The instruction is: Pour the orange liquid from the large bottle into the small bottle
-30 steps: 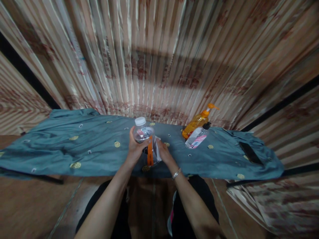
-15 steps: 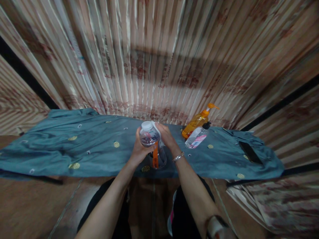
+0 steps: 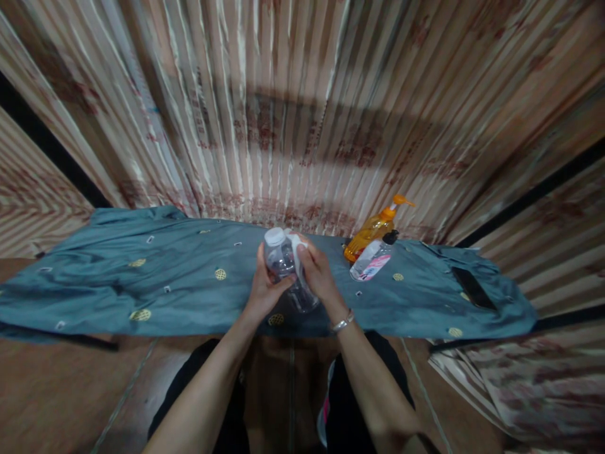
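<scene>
A clear plastic bottle (image 3: pixel 282 258) with a white cap is held over the middle of the table, tilted with its cap end toward the upper left. Around its left side, my left hand (image 3: pixel 266 282) is closed, the thumb across the front. My right hand (image 3: pixel 317 268) grips a white cloth or tissue (image 3: pixel 296 243) and presses it against the bottle's right side. The bottle's lower end shows below the hands, close to the teal tablecloth; whether it touches cannot be told.
An orange pump bottle (image 3: pixel 371 236) and a clear bottle with a black top and pink label (image 3: pixel 372 260) stand right of my hands. Farther right lies a black phone (image 3: pixel 474 289). The teal tablecloth (image 3: pixel 189 284) meets a striped curtain (image 3: pixel 283 157) behind.
The bottle has turned, so its orange label no longer shows and its cap sits slightly farther left. My right hand and the cloth have shifted a little down along its side.
</scene>
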`<state>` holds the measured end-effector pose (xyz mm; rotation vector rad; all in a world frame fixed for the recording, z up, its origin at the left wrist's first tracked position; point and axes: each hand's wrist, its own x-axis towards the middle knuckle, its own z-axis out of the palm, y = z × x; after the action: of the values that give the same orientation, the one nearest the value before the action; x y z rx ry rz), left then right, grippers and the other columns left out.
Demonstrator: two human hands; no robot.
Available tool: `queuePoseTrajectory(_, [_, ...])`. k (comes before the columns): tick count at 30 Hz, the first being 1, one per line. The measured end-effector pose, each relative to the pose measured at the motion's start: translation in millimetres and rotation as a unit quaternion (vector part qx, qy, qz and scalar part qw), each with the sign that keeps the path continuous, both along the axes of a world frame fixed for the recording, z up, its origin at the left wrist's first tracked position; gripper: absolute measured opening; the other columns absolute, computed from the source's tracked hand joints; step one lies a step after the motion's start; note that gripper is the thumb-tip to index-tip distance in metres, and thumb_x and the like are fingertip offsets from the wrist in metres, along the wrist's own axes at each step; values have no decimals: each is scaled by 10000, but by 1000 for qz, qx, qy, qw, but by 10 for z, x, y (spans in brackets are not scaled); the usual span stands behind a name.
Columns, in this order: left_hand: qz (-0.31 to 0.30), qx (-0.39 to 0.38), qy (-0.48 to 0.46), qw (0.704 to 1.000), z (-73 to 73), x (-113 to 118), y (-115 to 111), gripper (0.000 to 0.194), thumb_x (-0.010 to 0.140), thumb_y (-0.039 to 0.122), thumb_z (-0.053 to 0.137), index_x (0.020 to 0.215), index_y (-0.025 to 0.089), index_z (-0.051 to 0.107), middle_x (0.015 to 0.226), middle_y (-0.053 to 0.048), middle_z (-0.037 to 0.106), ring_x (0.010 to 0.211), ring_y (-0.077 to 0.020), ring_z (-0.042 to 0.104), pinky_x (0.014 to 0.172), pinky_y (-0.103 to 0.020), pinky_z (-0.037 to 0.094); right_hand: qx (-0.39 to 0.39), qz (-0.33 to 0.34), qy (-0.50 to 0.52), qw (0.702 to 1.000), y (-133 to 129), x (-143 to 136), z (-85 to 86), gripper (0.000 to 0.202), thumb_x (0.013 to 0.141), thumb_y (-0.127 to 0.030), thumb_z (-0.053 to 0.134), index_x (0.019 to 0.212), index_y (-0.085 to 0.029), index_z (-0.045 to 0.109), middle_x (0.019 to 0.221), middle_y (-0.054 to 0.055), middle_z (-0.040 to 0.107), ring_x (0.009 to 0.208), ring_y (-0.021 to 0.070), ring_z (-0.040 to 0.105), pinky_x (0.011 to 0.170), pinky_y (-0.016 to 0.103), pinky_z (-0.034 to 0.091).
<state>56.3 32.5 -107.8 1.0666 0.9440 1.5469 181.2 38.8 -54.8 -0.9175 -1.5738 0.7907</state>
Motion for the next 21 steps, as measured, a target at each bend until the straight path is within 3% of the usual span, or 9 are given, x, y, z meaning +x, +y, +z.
queuePoseTrajectory(4, [41,-16,-28,999,-50,46,62,982,496,221,846,1337,247,339,1172,-71,598,999,-220,616,904,-387,493,-2,15,-59,998,135,-74,-53,456,936,-501,358,1173,-206,612,1240,59,613,1148,178,553,1024,315,384])
queuePoseTrajectory(9, [77,-23,-65,995,17,-38,172,619,751,215,680,1303,193,400,1138,-90,594,945,-214,616,842,-434,519,-149,-9,-61,987,100,80,-439,498,915,-548,352,926,-185,692,871,53,708,884,208,636,860,337,470])
queuePoseTrajectory(12, [96,-22,-78,992,76,-103,221,682,680,196,732,1283,203,413,1130,-74,596,909,-190,617,810,-377,523,-253,-24,16,967,-44,141,-687,456,879,-563,426,833,-197,695,777,38,706,794,204,651,765,315,503])
queuePoseTrajectory(13, [99,-22,-81,992,88,-112,230,739,631,196,761,1281,211,408,1115,-62,603,890,-177,619,800,-348,521,-285,-27,70,956,-96,133,-748,449,873,-564,434,833,-197,690,772,35,707,775,198,655,749,313,514])
queuePoseTrajectory(16, [105,-18,-79,991,105,-102,230,832,558,241,788,1284,238,381,1075,-38,618,850,-152,625,775,-288,510,-352,-9,312,883,-241,29,-850,427,863,-566,440,904,-205,665,853,24,718,840,192,671,800,335,537])
queuePoseTrajectory(21, [120,7,-24,992,114,-68,208,903,545,283,804,1314,252,331,1129,-63,598,903,-178,620,807,-309,503,-361,27,491,792,-434,-246,-930,313,863,-461,479,1005,-222,623,996,11,713,932,182,669,831,374,549])
